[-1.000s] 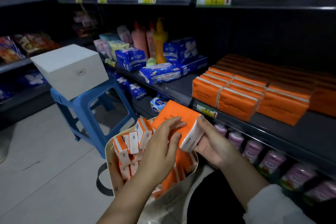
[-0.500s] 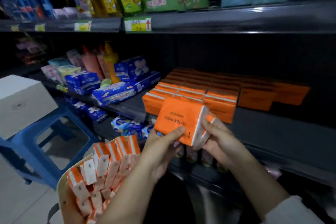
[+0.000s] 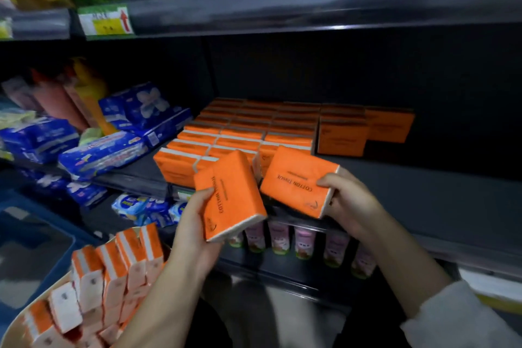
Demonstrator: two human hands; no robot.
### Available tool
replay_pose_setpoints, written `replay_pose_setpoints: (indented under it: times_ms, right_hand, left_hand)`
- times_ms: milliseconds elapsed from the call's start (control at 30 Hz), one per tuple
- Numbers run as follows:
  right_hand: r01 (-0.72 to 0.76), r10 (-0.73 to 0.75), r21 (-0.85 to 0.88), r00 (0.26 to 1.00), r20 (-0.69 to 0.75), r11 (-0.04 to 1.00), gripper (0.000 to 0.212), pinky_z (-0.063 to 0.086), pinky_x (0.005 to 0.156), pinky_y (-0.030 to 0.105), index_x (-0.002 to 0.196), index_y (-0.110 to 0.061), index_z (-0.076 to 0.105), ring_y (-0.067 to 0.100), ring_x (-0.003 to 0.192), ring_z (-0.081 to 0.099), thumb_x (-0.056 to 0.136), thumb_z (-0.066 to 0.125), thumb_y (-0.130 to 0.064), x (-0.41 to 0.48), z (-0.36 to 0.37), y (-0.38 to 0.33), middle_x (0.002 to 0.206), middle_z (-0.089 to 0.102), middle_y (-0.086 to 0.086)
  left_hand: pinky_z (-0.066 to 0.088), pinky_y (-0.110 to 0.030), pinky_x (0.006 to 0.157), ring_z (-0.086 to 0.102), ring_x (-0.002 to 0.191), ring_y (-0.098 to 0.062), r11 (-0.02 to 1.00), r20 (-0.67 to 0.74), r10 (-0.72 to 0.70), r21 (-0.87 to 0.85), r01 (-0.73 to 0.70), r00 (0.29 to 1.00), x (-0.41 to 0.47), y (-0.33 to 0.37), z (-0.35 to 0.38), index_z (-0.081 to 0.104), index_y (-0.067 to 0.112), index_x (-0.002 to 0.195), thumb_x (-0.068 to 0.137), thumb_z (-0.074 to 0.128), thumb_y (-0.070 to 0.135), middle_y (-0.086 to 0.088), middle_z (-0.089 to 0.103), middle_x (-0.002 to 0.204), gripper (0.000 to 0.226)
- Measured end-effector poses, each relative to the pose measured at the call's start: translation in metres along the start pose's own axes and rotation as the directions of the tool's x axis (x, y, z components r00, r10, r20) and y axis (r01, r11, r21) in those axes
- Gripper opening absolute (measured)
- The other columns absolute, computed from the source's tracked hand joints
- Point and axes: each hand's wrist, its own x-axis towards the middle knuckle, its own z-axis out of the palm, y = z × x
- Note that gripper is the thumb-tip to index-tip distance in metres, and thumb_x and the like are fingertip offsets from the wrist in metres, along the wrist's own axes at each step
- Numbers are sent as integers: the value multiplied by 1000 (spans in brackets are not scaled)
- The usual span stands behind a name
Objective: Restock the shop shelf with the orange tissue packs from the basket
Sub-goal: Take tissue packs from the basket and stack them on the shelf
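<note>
Two orange tissue packs are up out of the basket (image 3: 17, 323), one per hand.

- Left hand (image 3: 192, 232): fingers curled under and thumb over the near end of the left pack (image 3: 230, 195). The pack's long axis runs away from the grip toward the shelf, and its far end is tipped up.
- Right hand (image 3: 353, 203): thumb on top and fingers wrapped round the right end of the right pack (image 3: 299, 181). Its long axis runs sideways, leftward from the grip, roughly along the shelf edge, with the print upside down.
- Stocked rows (image 3: 240, 133): they stand on edge directly beyond both grips, ahead of the left hand and ahead-left of the right.
- Bare shelf deck (image 3: 429, 195): it lies beyond and to the right of the right grip, beside two packs standing face-out (image 3: 343, 135).

Judgement: the right hand is nearer the open deck, and its pack sits just off the front corner of the rows, so it likely goes down first. The left pack probably needs a quarter turn to match the rows.

More packs (image 3: 113, 271) stand in the basket, below and left of the left wrist. Much restocking remains.
</note>
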Motion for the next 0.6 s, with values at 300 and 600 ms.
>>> replay_pose_setpoints:
  times_ms: [300, 600]
  right_hand:
    - [183, -153, -464, 983, 102, 867, 37, 51, 67, 29, 95, -18, 68, 15, 78, 66, 59, 76, -21, 4, 9, 1, 90, 72, 3]
    - [156, -122, -335, 985, 120, 929, 61, 51, 90, 36, 113, -29, 61, 16, 104, 65, 56, 83, -31, 11, 29, 12, 115, 67, 0]
  left_hand:
    - [55, -27, 62, 69, 77, -18, 863, 337, -77, 495, -107, 938, 7, -1, -7, 77, 20, 86, 55, 77, 23, -12, 70, 98, 31]
    - [56, -27, 60, 70, 71, -19, 837, 357, -63, 528, -146, 932, 3, 0, -10, 78, 22, 83, 62, 79, 15, -11, 74, 86, 23]
